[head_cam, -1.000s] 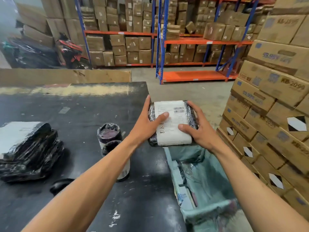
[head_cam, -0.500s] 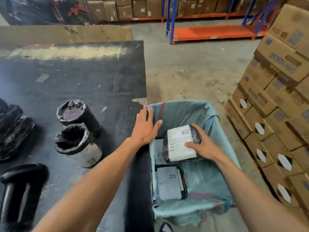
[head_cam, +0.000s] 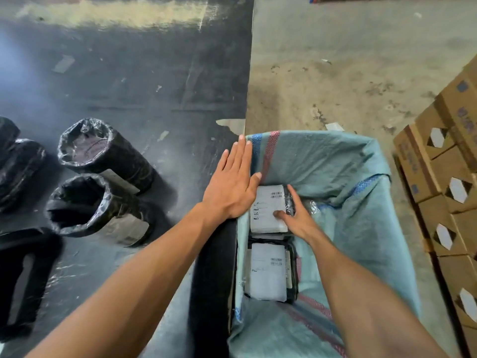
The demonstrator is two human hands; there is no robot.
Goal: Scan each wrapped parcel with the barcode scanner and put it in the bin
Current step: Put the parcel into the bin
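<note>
A: Can you read the label on the parcel (head_cam: 268, 210) under the right hand (head_cam: 300, 220)?

B: No, the print is too small and blurred. The hand covers its right edge, and the left hand (head_cam: 232, 184) hides its upper left corner.

A: And the second parcel (head_cam: 269, 272) lower in the bin (head_cam: 322, 161)?

B: Its barcode is only a smear.

A: The dark bundles (head_cam: 15, 161) on the worktop (head_cam: 144, 81)?

B: Cut off by the left edge. The cartons (head_cam: 444, 177) run out of the picture on the right, their lettering unreadable.
</note>
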